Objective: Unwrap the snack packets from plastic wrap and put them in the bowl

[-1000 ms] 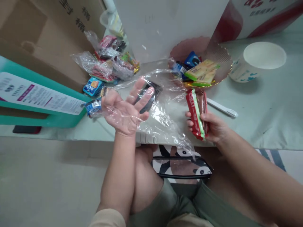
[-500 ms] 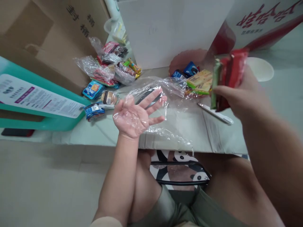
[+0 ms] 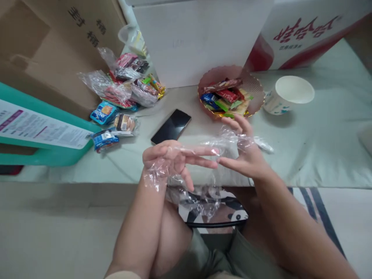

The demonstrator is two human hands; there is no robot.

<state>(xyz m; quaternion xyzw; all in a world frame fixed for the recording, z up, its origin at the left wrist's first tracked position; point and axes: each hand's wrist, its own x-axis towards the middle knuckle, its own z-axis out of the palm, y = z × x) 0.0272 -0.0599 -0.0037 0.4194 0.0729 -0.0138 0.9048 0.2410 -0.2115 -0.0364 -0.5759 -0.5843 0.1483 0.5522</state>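
A crumpled clear plastic bag (image 3: 210,197) stretches between my hands and hangs over the table's front edge. My left hand (image 3: 174,157) has its fingers stretched out to the right, with thin film around the wrist and across the fingers. My right hand (image 3: 247,153) faces it, thumb and fingers apart, film draped over them; its thumb tip is close to the left fingertips. Just beyond the right hand is a pink scalloped bowl (image 3: 258,91) with a gold rim, holding several wrapped snacks (image 3: 228,95). A white utility knife (image 3: 265,145) lies partly hidden behind the right hand.
A black phone (image 3: 171,127) lies behind my left hand. Bagged snacks (image 3: 124,83) and blue snack packets (image 3: 105,140) are at left, beside a teal container (image 3: 58,155) and cardboard box (image 3: 58,46). A paper cup (image 3: 287,95) stands right; white boxes (image 3: 197,42) line the back.
The red and green snack packets have left my right hand; similar ones now lie in the bowl. My right hand has come down to the left hand and the bag, which has bunched up, uncovering the phone.
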